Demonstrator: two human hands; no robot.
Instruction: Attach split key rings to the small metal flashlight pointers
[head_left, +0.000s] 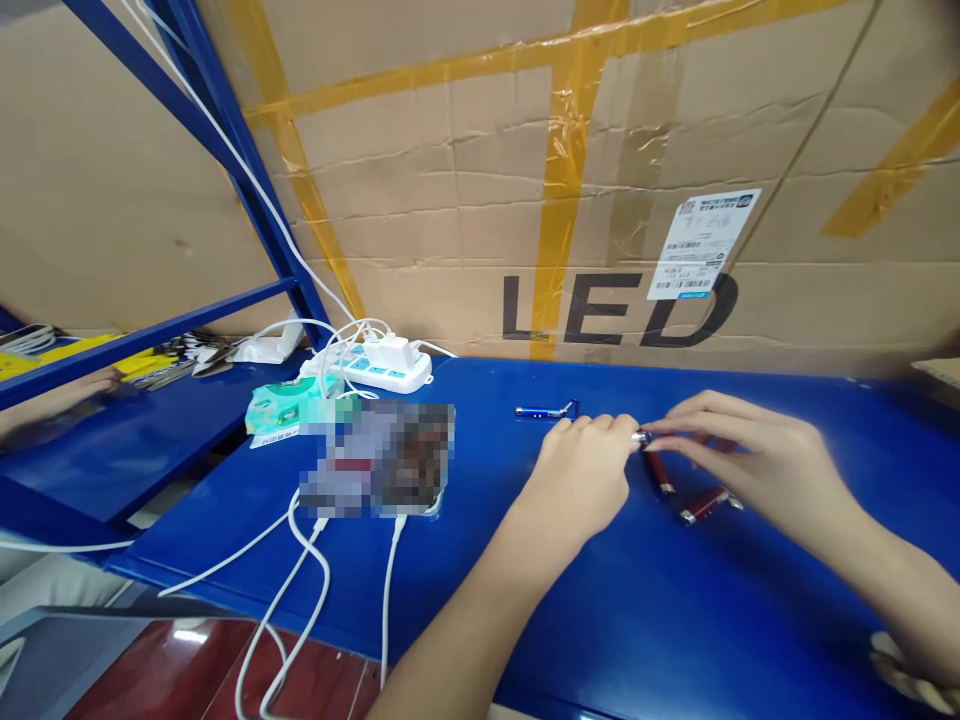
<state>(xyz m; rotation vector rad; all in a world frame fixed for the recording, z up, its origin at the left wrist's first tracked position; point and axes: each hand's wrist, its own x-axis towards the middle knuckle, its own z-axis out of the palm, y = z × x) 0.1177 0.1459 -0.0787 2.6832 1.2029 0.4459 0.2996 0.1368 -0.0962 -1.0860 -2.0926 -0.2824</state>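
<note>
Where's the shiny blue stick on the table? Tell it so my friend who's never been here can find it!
Find the big cardboard box with the black letters LED. Look down from the L onto the blue table, just beyond the left hand. The slim stick lying there is shiny blue, while the pieces lying near the right hand are dark red.

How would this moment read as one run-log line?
left hand: holding silver-tipped item | right hand: at its exposed end | blue pen-shaped item, red items: on blue table
</note>
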